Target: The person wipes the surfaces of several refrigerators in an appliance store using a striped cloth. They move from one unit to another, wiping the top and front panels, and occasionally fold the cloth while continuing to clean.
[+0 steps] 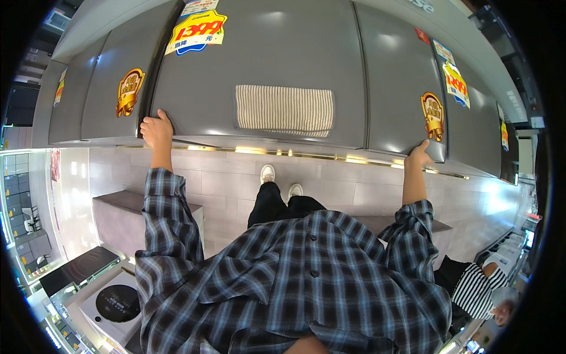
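Grey tiled floor (pixel 224 183), bright shop lighting.

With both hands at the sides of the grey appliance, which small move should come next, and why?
Probably close both hands more firmly on the edges. The left hand already wraps the left edge of the grey appliance, but the right hand only touches its lower right corner with its fingertips.

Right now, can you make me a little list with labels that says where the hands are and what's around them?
Place: a shop floor with grey tiles
Big thing: a grey fridge in a row of grey appliances
Left hand: gripping the lower left edge of the fridge door
Right hand: fingers touching the lower right corner of the door
On the door: a striped cloth and a yellow price sticker
Clothes: blue plaid shirt, white shoes
Nearby: a white appliance at lower left, a person in a striped top at lower right
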Tool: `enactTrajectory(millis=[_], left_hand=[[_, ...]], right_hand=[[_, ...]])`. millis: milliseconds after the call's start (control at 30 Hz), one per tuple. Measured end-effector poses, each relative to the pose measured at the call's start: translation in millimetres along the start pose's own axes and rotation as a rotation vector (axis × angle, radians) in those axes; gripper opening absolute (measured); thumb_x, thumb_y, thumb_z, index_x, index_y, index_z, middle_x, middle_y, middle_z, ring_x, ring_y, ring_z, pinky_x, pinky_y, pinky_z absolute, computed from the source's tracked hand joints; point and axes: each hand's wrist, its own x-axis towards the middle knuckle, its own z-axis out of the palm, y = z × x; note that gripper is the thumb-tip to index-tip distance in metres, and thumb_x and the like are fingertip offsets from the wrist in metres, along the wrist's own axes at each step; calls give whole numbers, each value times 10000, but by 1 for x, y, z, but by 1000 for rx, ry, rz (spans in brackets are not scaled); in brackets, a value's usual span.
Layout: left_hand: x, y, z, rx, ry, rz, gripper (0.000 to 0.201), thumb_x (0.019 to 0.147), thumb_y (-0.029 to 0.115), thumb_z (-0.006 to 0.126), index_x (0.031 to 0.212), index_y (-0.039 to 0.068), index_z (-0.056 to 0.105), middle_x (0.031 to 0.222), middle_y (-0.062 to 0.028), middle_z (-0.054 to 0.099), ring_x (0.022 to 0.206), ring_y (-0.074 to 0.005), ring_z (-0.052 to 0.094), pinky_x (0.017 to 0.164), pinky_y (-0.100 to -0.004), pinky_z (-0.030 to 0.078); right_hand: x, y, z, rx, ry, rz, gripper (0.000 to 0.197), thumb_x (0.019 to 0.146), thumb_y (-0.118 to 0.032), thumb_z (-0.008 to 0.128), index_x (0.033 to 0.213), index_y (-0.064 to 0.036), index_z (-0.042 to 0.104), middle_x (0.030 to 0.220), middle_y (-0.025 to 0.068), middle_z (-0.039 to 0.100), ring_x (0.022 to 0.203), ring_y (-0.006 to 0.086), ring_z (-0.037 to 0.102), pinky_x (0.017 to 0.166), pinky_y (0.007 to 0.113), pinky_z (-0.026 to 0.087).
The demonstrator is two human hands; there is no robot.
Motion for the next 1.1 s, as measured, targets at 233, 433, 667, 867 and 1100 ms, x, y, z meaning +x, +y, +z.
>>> enactTrajectory(millis=[233,433,667,867,1100], left_hand=[[-9,13,-2,-154,83,-114,508,905,431,538,1059,-53,539,1103,-239,572,1050,-384,562,911,-480,458],[-107,84,-36,-486,381,353,410,822,178,619,1153,-43,522,1293,-260,473,1246,-408,426,1082,-543,294],[-228,175,-77,-670,4,710,629,924,382,529,1445,57,391,1537,-239,273,1435,-395,228,1158,-562,139],[-213,173,-76,-495,-64,686,681,935,490,480,1489,116,350,1552,-219,256,1450,-372,208,1157,-583,96],[-148,95,-56,-413,32,619,686,918,508,493,1487,148,362,1543,-189,299,1440,-355,247,1126,-642,107]], right_hand=[[-6,-11,-2,-125,32,38,1158,854,-477,687,1475,47,-138,1469,295,304,1278,397,458,1072,441,416],[-39,-24,-2,-84,131,42,833,843,-373,723,1364,94,272,1367,280,385,1225,389,478,1040,473,413],[-176,-22,35,-378,-714,-1371,527,893,-177,604,1367,-11,441,1500,202,331,1408,372,284,1151,498,209],[-282,3,65,-814,-1139,-1659,606,947,-387,539,1464,-113,380,1549,183,274,1447,325,237,1169,509,187],[-369,30,101,-778,-1263,-1714,646,944,-443,522,1489,-145,347,1553,174,267,1454,314,216,1169,524,166]])
